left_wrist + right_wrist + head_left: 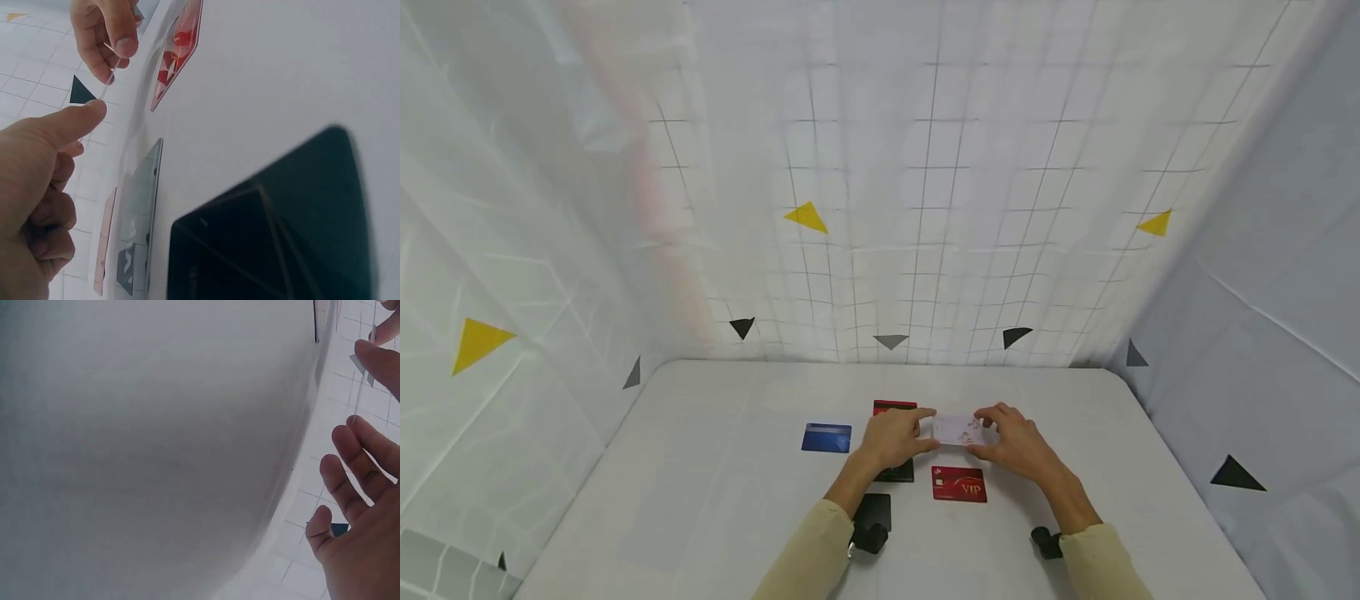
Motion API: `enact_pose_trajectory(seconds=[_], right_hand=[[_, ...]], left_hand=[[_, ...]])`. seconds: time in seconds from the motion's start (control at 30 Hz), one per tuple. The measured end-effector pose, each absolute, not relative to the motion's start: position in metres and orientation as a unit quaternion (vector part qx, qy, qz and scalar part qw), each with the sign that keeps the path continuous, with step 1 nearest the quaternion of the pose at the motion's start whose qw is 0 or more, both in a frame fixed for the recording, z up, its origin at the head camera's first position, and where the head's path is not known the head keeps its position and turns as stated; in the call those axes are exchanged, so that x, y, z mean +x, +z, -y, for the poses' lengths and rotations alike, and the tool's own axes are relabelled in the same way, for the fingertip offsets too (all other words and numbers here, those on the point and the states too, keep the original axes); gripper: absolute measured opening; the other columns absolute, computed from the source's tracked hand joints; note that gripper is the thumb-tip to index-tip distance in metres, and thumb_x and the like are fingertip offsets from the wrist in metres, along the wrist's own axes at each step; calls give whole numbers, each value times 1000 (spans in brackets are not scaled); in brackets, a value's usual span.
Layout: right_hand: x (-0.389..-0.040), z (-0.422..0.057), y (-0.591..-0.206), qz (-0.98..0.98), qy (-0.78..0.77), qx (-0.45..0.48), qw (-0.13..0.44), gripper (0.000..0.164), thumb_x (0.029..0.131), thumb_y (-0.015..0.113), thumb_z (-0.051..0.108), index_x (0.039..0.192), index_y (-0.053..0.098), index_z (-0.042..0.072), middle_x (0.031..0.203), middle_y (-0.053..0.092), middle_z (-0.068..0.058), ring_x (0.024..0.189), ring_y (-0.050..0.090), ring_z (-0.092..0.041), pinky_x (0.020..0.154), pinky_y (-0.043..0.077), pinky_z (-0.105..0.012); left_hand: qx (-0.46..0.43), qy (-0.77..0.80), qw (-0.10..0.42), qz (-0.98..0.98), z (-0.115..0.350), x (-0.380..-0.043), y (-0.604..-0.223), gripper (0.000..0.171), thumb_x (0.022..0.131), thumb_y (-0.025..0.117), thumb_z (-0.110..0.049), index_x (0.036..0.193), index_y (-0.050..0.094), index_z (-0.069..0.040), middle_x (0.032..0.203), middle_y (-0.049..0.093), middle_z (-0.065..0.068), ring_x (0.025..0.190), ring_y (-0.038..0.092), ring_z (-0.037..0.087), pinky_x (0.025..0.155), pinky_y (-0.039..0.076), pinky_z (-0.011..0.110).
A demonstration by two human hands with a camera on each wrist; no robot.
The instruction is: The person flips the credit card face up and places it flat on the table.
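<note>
Pale floral card [955, 430] held above table [715, 500], beyond red VIP card [959, 484]; left hand [891, 439] and right hand [1017, 443] grip opposite short ends. Probably light, stiffish, slick; best taken by edges or corners.

The left hand [891, 437] partly hides the far red card [895, 405].
</note>
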State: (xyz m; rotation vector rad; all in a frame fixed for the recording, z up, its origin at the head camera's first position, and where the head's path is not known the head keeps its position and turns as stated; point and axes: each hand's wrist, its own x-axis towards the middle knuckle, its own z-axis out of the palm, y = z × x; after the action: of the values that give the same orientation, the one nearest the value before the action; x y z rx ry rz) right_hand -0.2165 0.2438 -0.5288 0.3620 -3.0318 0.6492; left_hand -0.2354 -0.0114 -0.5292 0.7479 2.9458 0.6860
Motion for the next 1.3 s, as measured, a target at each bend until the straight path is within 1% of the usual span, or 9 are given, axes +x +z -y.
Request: enact_pose_trajectory(seconds=[0.13, 0.23, 0.37, 0.53, 0.6, 0.7, 0.93, 1.07, 1.3], right_hand=[[-218, -244, -531, 972, 208, 112, 2, 61, 78, 84, 47, 125, 65, 14, 109, 62, -3, 99, 57, -24, 88, 47, -55], [-220, -243, -531, 972, 207, 108, -9, 60, 79, 83, 47, 126, 66, 13, 110, 62, -4, 100, 57, -24, 90, 47, -57], [-223, -242, -530, 973, 202, 105, -26, 61, 79, 82, 48, 126, 67, 12, 112, 63, -4, 102, 58, -25, 93, 44, -61], [-226, -242, -531, 973, 204, 97, -53, 59, 78, 85, 44, 124, 69, 11, 110, 64, -4, 101, 60, -24, 91, 49, -56], [-228, -242, -533, 973, 203, 93, -62, 59, 78, 85, 43, 124, 69, 11, 110, 64, -3, 102, 60, -23, 91, 50, -54], [-230, -241, -534, 973, 201, 90, -69, 60, 77, 86, 42, 126, 68, 12, 111, 63, -3, 102, 60, -23, 92, 50, -54], [-231, -238, -534, 975, 192, 84, -71, 61, 76, 87, 41, 126, 68, 11, 112, 63, -5, 102, 60, -25, 93, 48, -59], [-231, -238, -535, 973, 201, 81, -73, 61, 77, 87, 40, 127, 68, 10, 113, 63, -6, 102, 60, -25, 93, 48, -59], [-231, -238, -534, 972, 208, 78, -73, 62, 76, 88, 40, 126, 68, 11, 112, 63, -5, 102, 60, -25, 93, 49, -57]], left_hand=[[235, 209, 9, -949, 8, -237, -531, 58, 86, 75, -53, 138, 62, -31, 66, 52, -13, 56, 46, 4, 48, 34, 22], [230, 195, 15, -953, 6, -237, -531, 58, 86, 75, -53, 137, 63, -30, 67, 53, -14, 57, 48, 4, 48, 36, 22], [221, 171, 21, -960, 2, -236, -530, 57, 86, 75, -52, 136, 64, -29, 71, 58, -14, 61, 51, 5, 50, 39, 22], [214, 158, 28, -964, -2, -232, -527, 55, 86, 76, -51, 134, 66, -27, 74, 64, -12, 63, 53, 5, 52, 41, 24], [209, 155, 31, -965, -4, -231, -528, 54, 86, 75, -50, 134, 66, -27, 72, 64, -11, 61, 53, 6, 51, 40, 24], [200, 151, 29, -968, -5, -229, -531, 53, 86, 75, -49, 133, 67, -26, 67, 61, -10, 56, 51, 8, 48, 39, 24], [194, 149, 29, -969, -6, -228, -532, 53, 87, 76, -47, 134, 67, -24, 55, 51, -8, 49, 49, 11, 45, 36, 25], [192, 146, 32, -970, -7, -229, -532, 53, 87, 75, -47, 134, 66, -25, 55, 50, -7, 49, 48, 12, 46, 37, 25], [190, 152, 29, -970, -6, -229, -535, 54, 86, 77, -47, 134, 67, -25, 58, 51, -8, 52, 49, 12, 49, 39, 25]])
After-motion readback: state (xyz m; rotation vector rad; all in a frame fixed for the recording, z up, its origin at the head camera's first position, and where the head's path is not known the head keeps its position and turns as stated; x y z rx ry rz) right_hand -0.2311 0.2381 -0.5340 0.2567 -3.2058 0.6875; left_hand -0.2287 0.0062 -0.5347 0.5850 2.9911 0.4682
